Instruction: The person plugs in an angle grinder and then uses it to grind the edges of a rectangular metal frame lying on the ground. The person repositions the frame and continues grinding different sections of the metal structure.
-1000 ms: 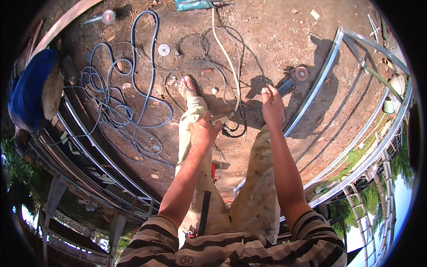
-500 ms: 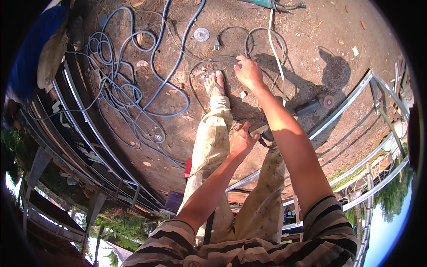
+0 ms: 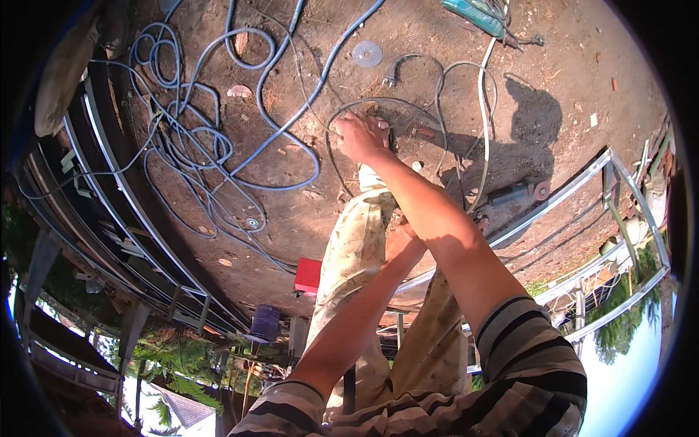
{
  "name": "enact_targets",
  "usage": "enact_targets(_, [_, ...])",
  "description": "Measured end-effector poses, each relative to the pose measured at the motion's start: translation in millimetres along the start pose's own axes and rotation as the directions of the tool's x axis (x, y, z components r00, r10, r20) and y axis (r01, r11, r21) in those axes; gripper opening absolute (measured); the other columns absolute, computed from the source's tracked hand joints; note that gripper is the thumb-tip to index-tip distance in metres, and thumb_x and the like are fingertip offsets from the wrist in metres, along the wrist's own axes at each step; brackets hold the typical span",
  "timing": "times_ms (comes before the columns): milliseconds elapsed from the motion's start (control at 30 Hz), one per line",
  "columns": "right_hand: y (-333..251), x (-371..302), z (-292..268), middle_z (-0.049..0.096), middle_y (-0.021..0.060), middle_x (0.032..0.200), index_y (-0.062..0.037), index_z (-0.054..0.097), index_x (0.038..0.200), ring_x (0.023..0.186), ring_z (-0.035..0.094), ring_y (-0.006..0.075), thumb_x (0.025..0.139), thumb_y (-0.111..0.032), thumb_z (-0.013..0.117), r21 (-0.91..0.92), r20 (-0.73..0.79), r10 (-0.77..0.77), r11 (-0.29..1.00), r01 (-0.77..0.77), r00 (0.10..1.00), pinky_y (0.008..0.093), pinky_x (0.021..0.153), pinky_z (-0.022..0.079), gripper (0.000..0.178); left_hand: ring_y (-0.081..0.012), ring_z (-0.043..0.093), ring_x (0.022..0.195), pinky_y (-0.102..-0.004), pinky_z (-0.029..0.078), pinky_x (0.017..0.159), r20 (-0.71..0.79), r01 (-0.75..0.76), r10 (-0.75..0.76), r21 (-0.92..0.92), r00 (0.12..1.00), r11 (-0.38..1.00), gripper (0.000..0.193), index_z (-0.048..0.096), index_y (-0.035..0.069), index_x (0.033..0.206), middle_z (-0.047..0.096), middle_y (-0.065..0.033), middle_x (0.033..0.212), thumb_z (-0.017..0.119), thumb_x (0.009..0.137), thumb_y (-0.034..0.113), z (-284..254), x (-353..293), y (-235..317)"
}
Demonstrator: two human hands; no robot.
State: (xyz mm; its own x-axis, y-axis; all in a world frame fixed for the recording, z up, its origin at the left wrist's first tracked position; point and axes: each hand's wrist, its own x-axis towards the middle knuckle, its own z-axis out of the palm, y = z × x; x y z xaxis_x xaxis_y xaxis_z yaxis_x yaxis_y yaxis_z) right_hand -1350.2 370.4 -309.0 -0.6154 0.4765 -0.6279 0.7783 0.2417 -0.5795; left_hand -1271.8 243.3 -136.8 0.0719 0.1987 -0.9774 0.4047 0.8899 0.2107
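Observation:
My right hand (image 3: 357,137) reaches down over my sandalled foot, its fingers curled, beside a loop of dark power cord (image 3: 332,146). Whatever its fingers grip is hidden beneath the hand. My left hand (image 3: 403,242) is low near my knees, partly behind my right forearm; its fingers are hidden. A plug (image 3: 391,76) lies on the dirt beyond the right hand. To the right, an angle grinder (image 3: 510,194) with a reddish disc rests on the ground. A loose grey disc (image 3: 367,54) lies farther ahead.
Tangled blue hose (image 3: 218,146) covers the left ground. Metal frames stand at left (image 3: 138,211) and right (image 3: 502,234). A teal power tool (image 3: 473,16) lies far right. A red box (image 3: 307,277) and purple container (image 3: 264,323) are by my leg. Someone's trouser leg (image 3: 65,73) shows upper left.
My right hand has moved left and slightly nearer, over my foot. My left hand has dropped lower behind the right forearm. The view has shifted, showing more of the red box.

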Motion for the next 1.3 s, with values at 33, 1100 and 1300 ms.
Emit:
enact_targets(33, [-17, -16, -17, 0.069, 0.0185, 0.111, -0.0050, 0.065, 0.114, 0.112, 0.064, 0.0368, 0.087, -0.018, 0.060, 0.126, 0.157, 0.003, 0.992, -0.023, 0.988, 0.0538, 0.098, 0.046, 0.031, -0.0374, 0.067, 0.105, -0.0456, 0.055, 0.091, 0.008, -0.024, 0.024, -0.007, 1.000, 1.000, 0.046, 0.068, 0.010, 0.122, 0.066, -0.0212, 0.121, 0.064, 0.089, 0.042, -2, -2, 0])
enact_targets(1100, [-240, -116, -281, 0.065, 0.0185, 0.127, -0.0016, 0.059, 0.134, 0.118, 0.063, 0.0326, 0.094, -0.019, 0.070, 0.409, -0.839, -0.064, 0.582, 0.703, 0.541, 0.0493, 0.101, 0.049, 0.046, -0.0385, 0.070, 0.101, -0.0470, 0.055, 0.090, -0.285, 0.030, 0.031, 0.207, 0.958, 0.978, 0.057, 0.060, 0.009, 0.129, 0.072, -0.0206, 0.111, 0.072, 0.083, 0.041, 69, -35, 24])
enact_targets(1300, [-77, -162, -191, 0.057, 0.0165, 0.141, -0.0026, 0.056, 0.137, 0.130, 0.056, 0.0326, 0.094, -0.024, 0.067, 0.541, -0.394, 0.126, 0.833, 0.119, 0.910, 0.0432, 0.109, 0.045, 0.050, -0.0238, 0.062, 0.117, -0.0382, 0.051, 0.100, -0.309, -0.357, 0.302, -0.140, 0.902, 0.924, 0.060, 0.052, 0.006, 0.139, 0.063, -0.0127, 0.132, 0.074, 0.091, 0.036, 104, 18, -78])
